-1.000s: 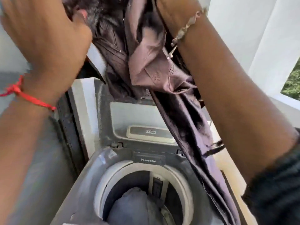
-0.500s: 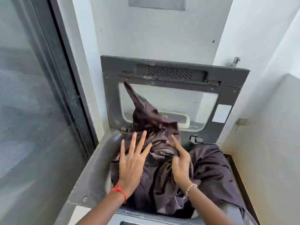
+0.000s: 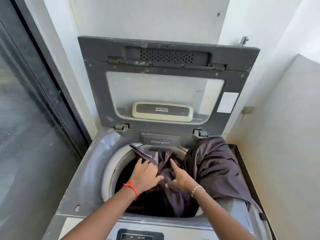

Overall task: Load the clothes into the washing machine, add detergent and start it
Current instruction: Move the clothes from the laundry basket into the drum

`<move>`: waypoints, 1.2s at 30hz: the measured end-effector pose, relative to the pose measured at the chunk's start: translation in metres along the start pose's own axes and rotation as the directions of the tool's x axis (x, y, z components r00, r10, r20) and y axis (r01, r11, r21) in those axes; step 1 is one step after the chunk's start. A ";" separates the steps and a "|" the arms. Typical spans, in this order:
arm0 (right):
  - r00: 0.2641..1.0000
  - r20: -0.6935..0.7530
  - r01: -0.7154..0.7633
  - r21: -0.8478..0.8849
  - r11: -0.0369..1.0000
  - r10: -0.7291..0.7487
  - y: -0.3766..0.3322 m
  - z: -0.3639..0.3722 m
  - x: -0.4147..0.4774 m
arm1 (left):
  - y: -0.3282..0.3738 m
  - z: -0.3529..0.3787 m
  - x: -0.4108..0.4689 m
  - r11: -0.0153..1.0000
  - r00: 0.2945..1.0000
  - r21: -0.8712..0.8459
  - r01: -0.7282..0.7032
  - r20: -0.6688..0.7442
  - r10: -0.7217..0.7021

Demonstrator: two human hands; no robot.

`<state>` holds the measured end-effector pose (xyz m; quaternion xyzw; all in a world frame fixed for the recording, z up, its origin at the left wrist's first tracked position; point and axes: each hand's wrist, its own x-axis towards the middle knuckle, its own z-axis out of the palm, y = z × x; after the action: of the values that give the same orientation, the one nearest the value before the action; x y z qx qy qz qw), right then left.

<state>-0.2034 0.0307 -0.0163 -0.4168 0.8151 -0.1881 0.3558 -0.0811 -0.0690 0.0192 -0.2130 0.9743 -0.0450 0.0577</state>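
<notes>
While the grey top-loading washing machine [image 3: 81,193] stood with its lid raised, the dark brown crumpled garment [image 3: 213,168] had sunk from a heap above the rim into the drum, part draped over the right edge; left hand [image 3: 147,175] pressed flat, fingers spread; right hand [image 3: 180,177] loosely open, pushing cloth down; loading seemed nearly finished; the detergent drawer [image 3: 160,141] sat shut.

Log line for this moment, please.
phase: loading | left hand: pushing dark clothes into drum | right hand: same | part over right rim | lid: open | detergent drawer: shut
</notes>
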 end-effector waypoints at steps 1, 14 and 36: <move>0.999 -0.029 0.018 -0.006 1.000 -0.019 0.001 -0.006 -0.002 | 0.004 -0.004 0.002 1.000 0.999 -0.013 0.009 -0.046 -0.009; 0.818 -0.570 -0.278 -0.269 0.922 0.080 0.065 -0.088 -0.079 | 0.091 -0.011 0.068 0.936 0.918 -0.030 -0.350 -0.213 0.336; 0.753 -0.651 -0.158 -0.038 0.987 0.095 0.091 -0.072 -0.055 | 0.130 -0.037 0.125 0.775 0.816 -0.272 -0.570 -0.073 0.574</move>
<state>-0.2840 0.1291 0.0013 -0.2858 0.9216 -0.2587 0.0454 -0.2518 -0.0010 0.0299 0.0864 0.9886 0.1152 0.0448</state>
